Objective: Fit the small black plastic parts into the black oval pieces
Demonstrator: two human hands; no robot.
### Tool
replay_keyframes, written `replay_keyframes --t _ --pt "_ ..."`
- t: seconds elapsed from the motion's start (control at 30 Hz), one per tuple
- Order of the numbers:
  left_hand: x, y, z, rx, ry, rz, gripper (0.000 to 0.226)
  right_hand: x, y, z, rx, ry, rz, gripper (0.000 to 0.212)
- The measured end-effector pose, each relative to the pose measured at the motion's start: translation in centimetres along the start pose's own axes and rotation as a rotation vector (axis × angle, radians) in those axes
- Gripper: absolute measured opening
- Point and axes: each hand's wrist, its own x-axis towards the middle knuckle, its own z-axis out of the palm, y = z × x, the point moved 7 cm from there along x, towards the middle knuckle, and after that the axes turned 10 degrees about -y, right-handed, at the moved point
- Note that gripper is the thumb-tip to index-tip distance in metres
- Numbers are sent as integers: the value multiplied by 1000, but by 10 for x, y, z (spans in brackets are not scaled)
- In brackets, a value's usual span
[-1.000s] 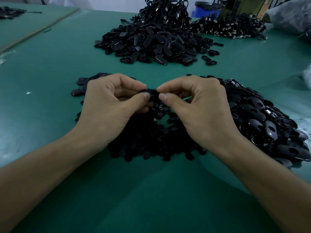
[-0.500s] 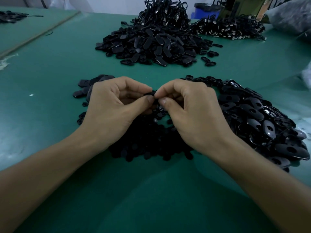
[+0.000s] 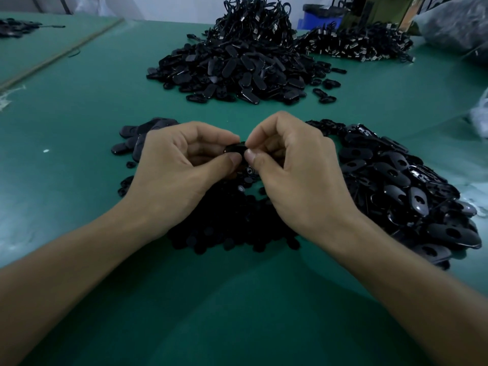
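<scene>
My left hand (image 3: 179, 170) and my right hand (image 3: 295, 175) meet fingertip to fingertip over the middle of the table. Between them a black oval piece (image 3: 234, 148) is pinched by thumb and forefinger of both hands; most of it is hidden by the fingers. Whether a small part sits in it cannot be seen. Under the hands lies a heap of small black plastic parts (image 3: 232, 228). A pile of glossy black oval pieces with holes (image 3: 412, 191) spreads out to the right.
A few oval pieces (image 3: 137, 133) lie behind my left hand. A larger heap of black ovals (image 3: 237, 72) sits farther back, with looped cords (image 3: 256, 19) on top and another heap (image 3: 353, 46) to its right. The green table (image 3: 79, 101) runs on to the left.
The two hands have stayed together on the oval piece, with the fingertips shifting slightly on it. The view has tilted a little; the piles have not moved.
</scene>
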Motion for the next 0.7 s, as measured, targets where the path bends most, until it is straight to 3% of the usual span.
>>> replay_keyframes --t 0.27,0.37,0.7 --pt "0 -4 -6 -10 59 3 20 3 3 1 16 -62 -7 18" --pt "0 -7 -8 -44 91 -16 20 3 4 -3 -29 -45 -4 27" --pt "0 -6 -7 -42 93 -24 19 3 5 -6 59 21 5 21"
